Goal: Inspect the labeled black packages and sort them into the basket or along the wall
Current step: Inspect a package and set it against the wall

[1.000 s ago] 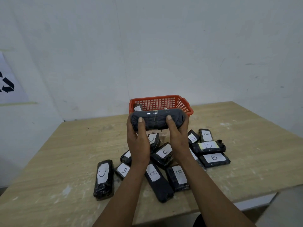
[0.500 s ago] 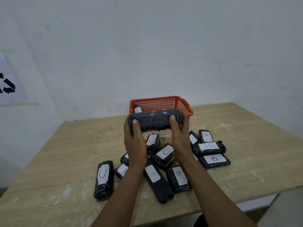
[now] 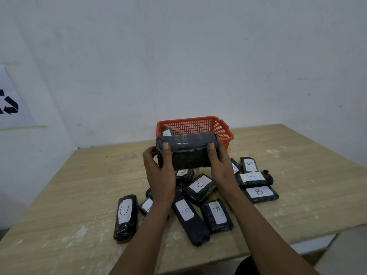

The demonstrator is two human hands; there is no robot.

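Note:
I hold a black wrapped package (image 3: pixel 187 151) lengthwise in front of me, above the pile. My left hand (image 3: pixel 158 171) grips its left end and my right hand (image 3: pixel 220 165) grips its right end, thumbs on the near face. No label shows on the side facing me. Behind it stands the orange basket (image 3: pixel 222 128) with one labelled package (image 3: pixel 166 132) inside. Below my hands lie several black packages with white labels, among them a "C" package (image 3: pixel 199 186) and a "B" package (image 3: pixel 260 193).
The wooden table (image 3: pixel 79 195) ends at the white wall (image 3: pixel 198 66) right behind the basket. A "C" package (image 3: pixel 125 217) lies apart at the left of the pile. A sheet with a recycling sign (image 3: pixel 10 106) hangs on the left wall.
The package has tilted in my hands, so its broad dark face now turns toward me. My hands stayed at about the same spot in front of the basket.

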